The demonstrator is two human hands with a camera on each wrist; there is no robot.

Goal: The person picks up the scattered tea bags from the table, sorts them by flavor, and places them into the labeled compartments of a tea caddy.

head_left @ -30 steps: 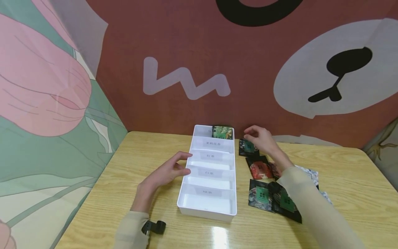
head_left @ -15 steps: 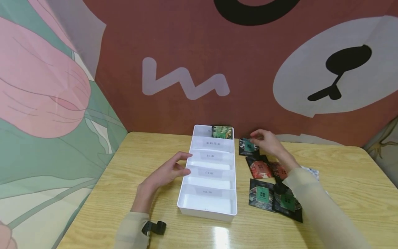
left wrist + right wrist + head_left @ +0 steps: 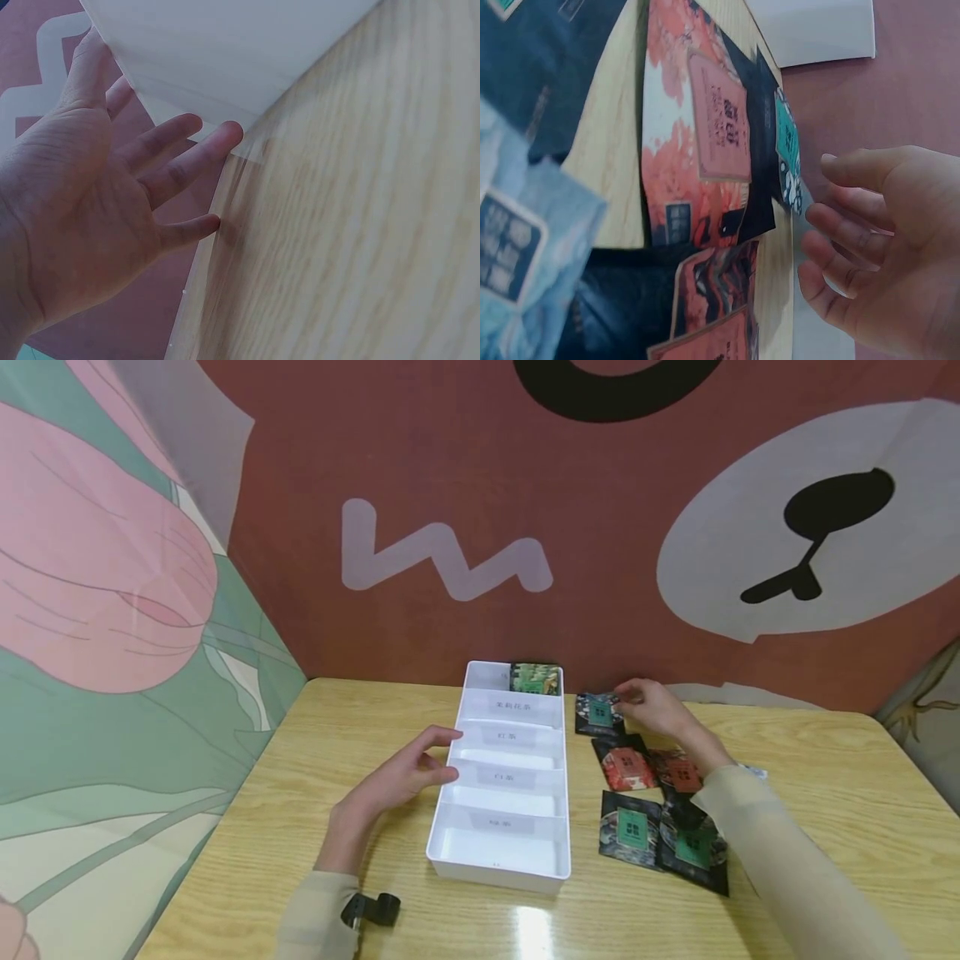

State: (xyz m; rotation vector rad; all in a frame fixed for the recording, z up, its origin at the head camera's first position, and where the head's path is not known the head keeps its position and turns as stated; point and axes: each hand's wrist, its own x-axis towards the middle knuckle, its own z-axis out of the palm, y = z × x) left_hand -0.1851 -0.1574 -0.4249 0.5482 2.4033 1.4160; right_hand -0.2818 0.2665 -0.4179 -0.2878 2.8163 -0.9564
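My left hand (image 3: 393, 781) rests beside a white divided tray (image 3: 495, 870), thumb and forefinger touching its left rim. In the left wrist view, the other fingers spread loosely near the tray's side. My right hand (image 3: 660, 710) hovers at the right edge of a black tea sachet (image 3: 598, 714) with a teal label. The right wrist view shows its fingers loosely bent, with a gap between them and that sachet. Nearer me lie a red-labelled sachet (image 3: 626, 764) and another red one (image 3: 678, 770). Two green-labelled sachets, the left one (image 3: 632, 831) and the right one (image 3: 693, 852), overlap slightly.
Green sachets (image 3: 535, 679) stand in the tray's rearmost compartment. Chinese labels mark the dividers. A pale blue sachet (image 3: 525, 232) shows in the right wrist view, mostly hidden by my sleeve in the head view. A painted wall (image 3: 420, 635) rises behind the table (image 3: 337, 718).
My right hand has drawn right and slightly toward me, off the teal-labelled sachet, which now shows more fully. My left hand and the tray have stayed put.
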